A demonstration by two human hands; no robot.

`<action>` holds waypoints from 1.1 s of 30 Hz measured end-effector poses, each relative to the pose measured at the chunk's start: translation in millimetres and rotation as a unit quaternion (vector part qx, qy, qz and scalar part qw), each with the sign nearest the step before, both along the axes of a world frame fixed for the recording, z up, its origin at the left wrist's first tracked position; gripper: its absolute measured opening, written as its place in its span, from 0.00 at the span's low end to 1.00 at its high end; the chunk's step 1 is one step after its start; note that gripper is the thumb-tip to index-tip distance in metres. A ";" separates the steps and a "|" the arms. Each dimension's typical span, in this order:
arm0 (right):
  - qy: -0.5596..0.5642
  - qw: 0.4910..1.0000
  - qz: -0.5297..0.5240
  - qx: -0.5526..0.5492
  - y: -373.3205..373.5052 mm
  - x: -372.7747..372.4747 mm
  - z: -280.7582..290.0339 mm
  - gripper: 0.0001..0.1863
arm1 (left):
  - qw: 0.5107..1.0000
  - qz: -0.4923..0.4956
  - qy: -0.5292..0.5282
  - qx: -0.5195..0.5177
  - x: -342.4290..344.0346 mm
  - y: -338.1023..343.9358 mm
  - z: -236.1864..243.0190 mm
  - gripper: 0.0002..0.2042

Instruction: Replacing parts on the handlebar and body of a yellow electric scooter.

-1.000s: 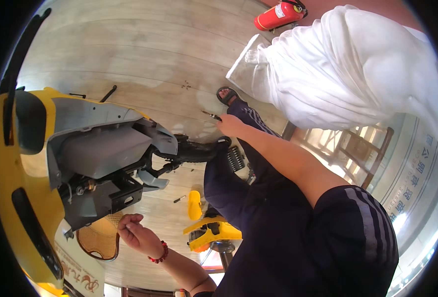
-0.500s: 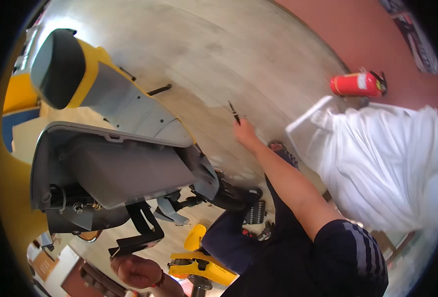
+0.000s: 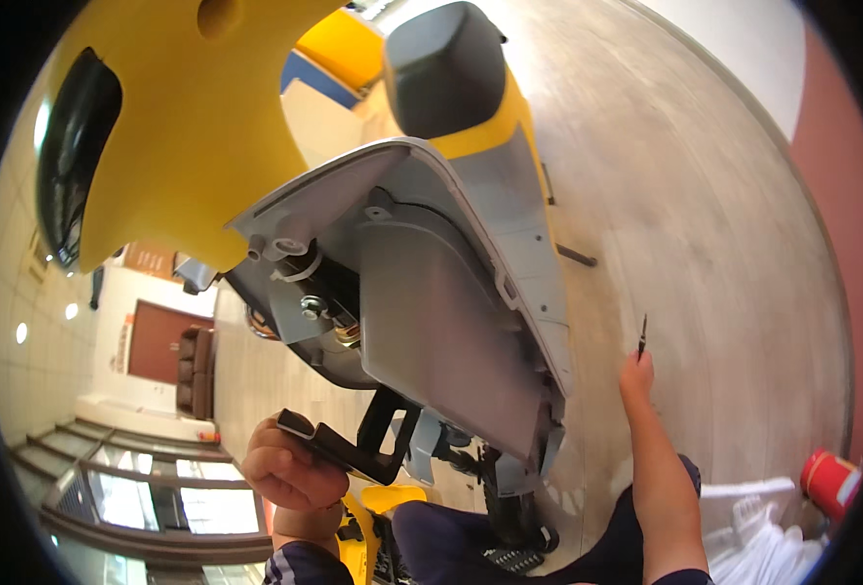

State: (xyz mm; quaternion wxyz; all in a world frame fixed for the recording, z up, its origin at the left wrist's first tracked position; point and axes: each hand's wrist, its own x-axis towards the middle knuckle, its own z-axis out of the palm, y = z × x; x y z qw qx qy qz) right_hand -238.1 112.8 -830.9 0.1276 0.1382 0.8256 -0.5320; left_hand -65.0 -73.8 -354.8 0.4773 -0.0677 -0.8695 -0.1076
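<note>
My left hand (image 3: 295,466) is closed at the end of a black bent metal bracket (image 3: 383,448) beneath a yellow scooter body (image 3: 173,146). Above it, a grey plastic housing (image 3: 431,322) shows its hollow underside, with a bolt (image 3: 313,307) and a dark tube at its left. Out to the right, over the wooden floor, my right hand (image 3: 636,375) grips a screwdriver (image 3: 643,333), its tip pointing up in the picture and touching nothing. A black seat (image 3: 443,68) tops the yellow and grey section behind the housing.
A red fire extinguisher (image 3: 826,483) and white draped cloth (image 3: 758,541) are at lower right. Loose yellow parts (image 3: 392,497) lie below the scooter. A brown sofa (image 3: 195,370), a door (image 3: 158,341) and a red and white wall (image 3: 831,234) are farther off.
My view has swung toward the scooter body, so the extinguisher and cloth have dropped to the lower right. My left hand has risen to the bracket; the right still holds the screwdriver out.
</note>
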 end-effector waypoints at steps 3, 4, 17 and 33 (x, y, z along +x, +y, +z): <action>0.013 0.999 0.017 -0.036 -13.6 -1.9 4.0 0.16 | 0.999 -0.007 0.030 0.032 -3.4 3.7 -4.8 0.07; 0.021 0.998 0.031 -0.054 -17.2 -4.0 5.9 0.16 | 0.999 -0.018 0.037 0.030 -4.9 3.3 -6.1 0.07; -0.040 0.968 0.088 -0.230 -45.7 12.7 3.6 0.16 | 0.998 0.028 0.063 -0.011 -4.0 10.2 -8.0 0.07; -0.123 0.907 0.186 -0.357 -24.7 11.1 61.4 0.15 | 0.995 0.043 0.089 0.012 -9.8 19.7 -9.8 0.08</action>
